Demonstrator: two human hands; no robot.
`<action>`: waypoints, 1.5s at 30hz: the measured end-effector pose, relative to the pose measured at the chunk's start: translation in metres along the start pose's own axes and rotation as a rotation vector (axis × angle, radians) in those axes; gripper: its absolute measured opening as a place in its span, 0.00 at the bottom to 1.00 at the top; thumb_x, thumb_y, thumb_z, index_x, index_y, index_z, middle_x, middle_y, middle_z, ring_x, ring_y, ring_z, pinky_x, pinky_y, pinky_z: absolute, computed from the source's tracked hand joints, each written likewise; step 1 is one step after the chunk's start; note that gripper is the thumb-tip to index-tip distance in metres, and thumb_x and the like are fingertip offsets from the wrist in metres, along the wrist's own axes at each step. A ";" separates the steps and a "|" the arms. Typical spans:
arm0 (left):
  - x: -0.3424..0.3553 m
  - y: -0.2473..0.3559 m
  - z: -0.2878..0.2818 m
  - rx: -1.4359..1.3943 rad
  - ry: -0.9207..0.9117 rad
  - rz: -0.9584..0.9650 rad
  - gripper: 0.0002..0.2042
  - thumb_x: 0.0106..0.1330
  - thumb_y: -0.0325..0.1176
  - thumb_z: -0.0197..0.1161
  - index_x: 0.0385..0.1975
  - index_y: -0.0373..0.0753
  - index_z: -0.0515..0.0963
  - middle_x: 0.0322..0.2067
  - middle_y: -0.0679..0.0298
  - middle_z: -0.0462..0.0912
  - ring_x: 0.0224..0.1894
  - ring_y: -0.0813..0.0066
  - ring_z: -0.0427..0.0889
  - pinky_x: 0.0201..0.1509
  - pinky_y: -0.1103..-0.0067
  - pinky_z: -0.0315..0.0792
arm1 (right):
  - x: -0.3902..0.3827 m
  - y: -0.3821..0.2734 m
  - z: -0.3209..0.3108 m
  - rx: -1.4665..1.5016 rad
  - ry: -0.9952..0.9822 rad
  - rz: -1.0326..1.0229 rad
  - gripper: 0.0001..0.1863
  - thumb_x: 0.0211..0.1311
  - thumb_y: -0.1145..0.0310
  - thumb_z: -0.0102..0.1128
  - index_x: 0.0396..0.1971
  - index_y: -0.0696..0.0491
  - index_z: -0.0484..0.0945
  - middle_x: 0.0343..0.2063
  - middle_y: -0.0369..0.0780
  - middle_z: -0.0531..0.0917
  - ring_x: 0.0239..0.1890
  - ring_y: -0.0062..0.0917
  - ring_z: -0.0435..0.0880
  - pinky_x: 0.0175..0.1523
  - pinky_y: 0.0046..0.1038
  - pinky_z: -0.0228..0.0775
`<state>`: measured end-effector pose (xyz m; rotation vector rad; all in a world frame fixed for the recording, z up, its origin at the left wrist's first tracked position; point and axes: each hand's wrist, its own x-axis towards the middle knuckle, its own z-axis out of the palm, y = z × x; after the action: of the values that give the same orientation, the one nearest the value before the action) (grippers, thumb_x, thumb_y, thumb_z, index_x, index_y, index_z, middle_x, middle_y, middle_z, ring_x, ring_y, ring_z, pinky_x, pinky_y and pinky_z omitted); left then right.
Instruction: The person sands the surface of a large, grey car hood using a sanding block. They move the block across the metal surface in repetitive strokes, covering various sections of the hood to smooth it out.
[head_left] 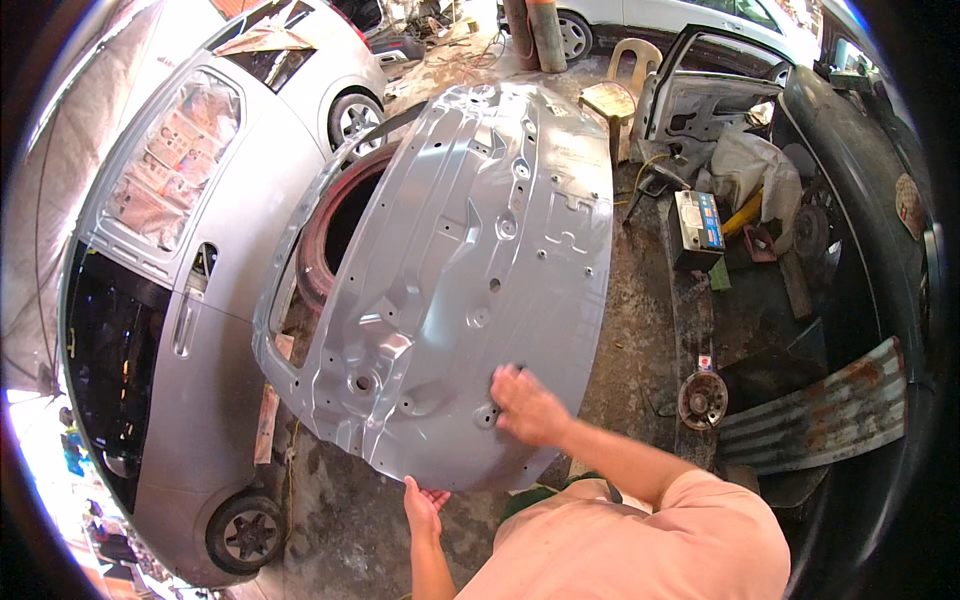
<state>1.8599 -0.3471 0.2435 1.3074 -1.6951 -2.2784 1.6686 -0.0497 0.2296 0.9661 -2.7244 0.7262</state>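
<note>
the big bare-metal car panel (450, 280) is filling the centre of the frame, lying tilted over an old tyre (335, 225). the right hand (527, 405) is pressing flat on its lower face, fingers spread, not clamped on anything. the left hand (422, 505) is cupping open-palmed under the bottom edge, at the lower middle of the frame. with no real grip on either side, i'm thinking the panel could be sliding off the tyre toward the silver car (200, 300) on the left and scraping its paint, or that thin pressed edge could be cutting the left palm if the weight is shifting.
</note>
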 end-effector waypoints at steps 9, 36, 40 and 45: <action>-0.002 0.003 0.002 0.043 -0.019 0.005 0.31 0.81 0.63 0.43 0.62 0.39 0.71 0.48 0.58 0.82 0.43 0.65 0.82 0.49 0.67 0.78 | 0.044 0.030 -0.008 0.005 0.117 0.311 0.39 0.75 0.50 0.51 0.74 0.65 0.59 0.78 0.57 0.55 0.82 0.47 0.50 0.84 0.49 0.41; 0.011 0.005 0.000 0.098 -0.065 -0.005 0.34 0.80 0.65 0.44 0.65 0.38 0.67 0.51 0.56 0.79 0.48 0.62 0.80 0.54 0.64 0.77 | 0.040 0.122 -0.003 -0.034 0.352 0.661 0.39 0.80 0.51 0.45 0.77 0.66 0.52 0.80 0.57 0.49 0.83 0.48 0.45 0.85 0.47 0.35; 0.005 0.001 -0.003 0.064 -0.018 -0.007 0.34 0.80 0.65 0.43 0.66 0.38 0.66 0.53 0.56 0.78 0.48 0.62 0.80 0.55 0.64 0.77 | -0.027 0.003 0.024 0.057 0.174 0.389 0.39 0.80 0.51 0.45 0.77 0.66 0.53 0.79 0.58 0.49 0.83 0.49 0.46 0.84 0.48 0.38; 0.000 0.003 -0.004 0.082 -0.036 -0.014 0.34 0.81 0.64 0.43 0.66 0.38 0.66 0.52 0.56 0.78 0.47 0.62 0.80 0.54 0.64 0.77 | -0.050 0.010 0.003 0.039 0.040 0.364 0.39 0.79 0.51 0.46 0.76 0.65 0.54 0.78 0.59 0.53 0.82 0.50 0.48 0.84 0.49 0.39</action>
<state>1.8610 -0.3511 0.2456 1.3054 -1.8153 -2.2761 1.7013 -0.0170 0.2082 0.4552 -2.8918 0.8465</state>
